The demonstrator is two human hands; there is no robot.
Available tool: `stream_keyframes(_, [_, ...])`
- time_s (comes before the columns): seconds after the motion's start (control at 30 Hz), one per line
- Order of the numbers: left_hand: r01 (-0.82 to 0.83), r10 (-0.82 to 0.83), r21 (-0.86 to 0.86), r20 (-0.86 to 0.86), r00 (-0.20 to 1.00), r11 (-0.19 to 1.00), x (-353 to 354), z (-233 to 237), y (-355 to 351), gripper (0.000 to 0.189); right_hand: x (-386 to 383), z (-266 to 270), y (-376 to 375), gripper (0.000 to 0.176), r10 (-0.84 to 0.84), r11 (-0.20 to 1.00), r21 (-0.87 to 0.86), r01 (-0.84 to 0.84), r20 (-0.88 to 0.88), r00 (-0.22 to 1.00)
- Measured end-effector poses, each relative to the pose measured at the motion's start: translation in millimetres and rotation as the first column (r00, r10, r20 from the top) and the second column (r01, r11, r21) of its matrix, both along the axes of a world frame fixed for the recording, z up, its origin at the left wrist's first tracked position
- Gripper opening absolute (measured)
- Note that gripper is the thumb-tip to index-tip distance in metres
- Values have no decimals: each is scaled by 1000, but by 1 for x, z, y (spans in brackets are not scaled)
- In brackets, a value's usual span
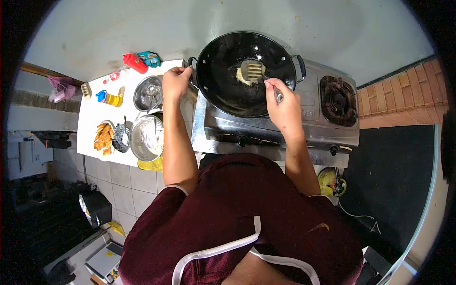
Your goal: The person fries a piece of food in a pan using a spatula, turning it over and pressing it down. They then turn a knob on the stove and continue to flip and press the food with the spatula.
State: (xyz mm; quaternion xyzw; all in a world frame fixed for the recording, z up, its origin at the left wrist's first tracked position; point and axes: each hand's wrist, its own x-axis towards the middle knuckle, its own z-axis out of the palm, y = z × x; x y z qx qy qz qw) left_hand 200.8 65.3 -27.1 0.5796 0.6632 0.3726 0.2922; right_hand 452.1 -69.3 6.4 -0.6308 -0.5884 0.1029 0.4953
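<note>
A large black wok [223,97] sits over the left side of the steel gas stove. My left hand [176,83] has its fingers closed on the wok's left loop handle. My right hand [286,107] grips a slotted metal spatula [254,71] by its handle, above the wok's right part. The spatula's head rests on or just over a pale piece of food [243,79] near the wok's middle and partly covers it.
On the white table [88,130] at left are a plate of fried food [103,137], metal bowls [151,137], a black bowl [121,137], a yellow bottle [113,99] and a red bottle [135,63]. A bare burner [339,100] lies right of the wok.
</note>
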Motion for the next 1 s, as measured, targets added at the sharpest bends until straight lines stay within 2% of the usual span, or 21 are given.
stream_keyframes(0.13, [23, -23, -20, 37, 999, 1000, -3, 1, -1, 37, 2, 8, -6, 16, -28, 994, -112, 20, -72, 997])
stream_keyframes(0.2, [15, -14, -13, 39, 999, 1000, -1, 3, -5, 37, 5, 3, -2, 16, -57, 998, 4, 57, -55, 997])
stream_keyframes(0.33, [-11, 11, -2, 38, 999, 1000, 0, 8, -11, 36, 10, -5, 3, 16, -14, 997, 74, 17, -35, 999])
stream_keyframes(0.43, [-4, 4, -14, 37, 999, 1000, -2, 5, -8, 40, 12, -2, -1, 16, 14, 1000, -10, -15, -43, 999])
stream_keyframes(0.5, [-9, 10, -23, 42, 999, 1000, -1, 10, -11, 42, 15, 3, -3, 17, -25, 990, -139, 4, -154, 988])
stream_keyframes(0.57, [-6, 8, -35, 50, 999, 999, 2, 15, -14, 44, 16, -2, 1, 17, -39, 994, -106, 27, -113, 993])
stream_keyframes(0.63, [-52, 53, -23, 80, 995, 998, 4, 18, -16, 47, 15, -7, 2, 18, 73, 997, -24, -74, -73, 995])
stream_keyframes(0.7, [-46, 48, -31, 68, 997, 998, 2, 19, -16, 47, 19, -7, 1, 18, 75, 997, -18, -76, -52, 996])
stream_keyframes(0.77, [-48, 51, -63, 57, 997, 997, -1, 18, -16, 48, 21, -2, -1, 19, -6, 987, -158, -13, -116, 993])
stream_keyframes(0.83, [-46, 51, -72, 64, 997, 996, -4, 18, -15, 48, 20, -6, 1, 17, -5, 992, -124, -9, -115, 993])
stream_keyframes(0.9, [-42, 49, -80, 79, 996, 996, -2, 18, -16, 47, 17, -9, 4, 15, 91, 996, 15, -91, -46, 995])
stream_keyframes(1.0, [-53, 57, -54, 77, 995, 997, -1, 20, -18, 46, 15, 1, -3, 14, 55, 997, -52, -61, -122, 991])
